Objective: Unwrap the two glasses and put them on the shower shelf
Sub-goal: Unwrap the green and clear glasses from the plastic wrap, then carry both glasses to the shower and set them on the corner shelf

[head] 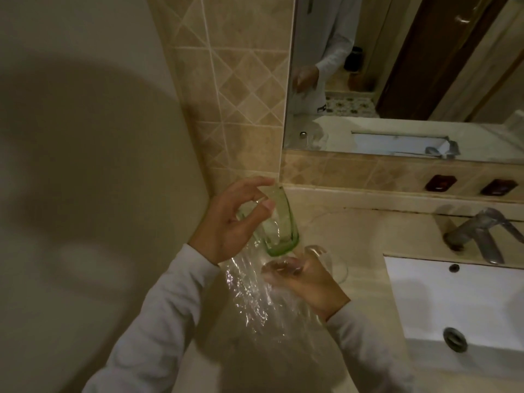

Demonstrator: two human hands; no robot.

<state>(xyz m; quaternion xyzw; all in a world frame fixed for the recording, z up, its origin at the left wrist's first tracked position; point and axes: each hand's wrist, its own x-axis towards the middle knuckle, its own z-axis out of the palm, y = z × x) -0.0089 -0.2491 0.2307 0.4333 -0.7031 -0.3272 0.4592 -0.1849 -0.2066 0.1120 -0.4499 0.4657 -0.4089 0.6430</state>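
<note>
Green-tinted glass tumbler (pixel 279 225) pinched at rim by left hand (pixel 226 222), probably to lift it free of clear crinkled plastic wrap (pixel 255 293) gripped by right hand (pixel 306 279).

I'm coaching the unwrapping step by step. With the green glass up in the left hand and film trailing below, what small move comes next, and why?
Probably lift the green glass up and away with the left hand while the right hand pins the clear plastic film. The film streams down from the glass's base, so it looks only partly freed.
</note>
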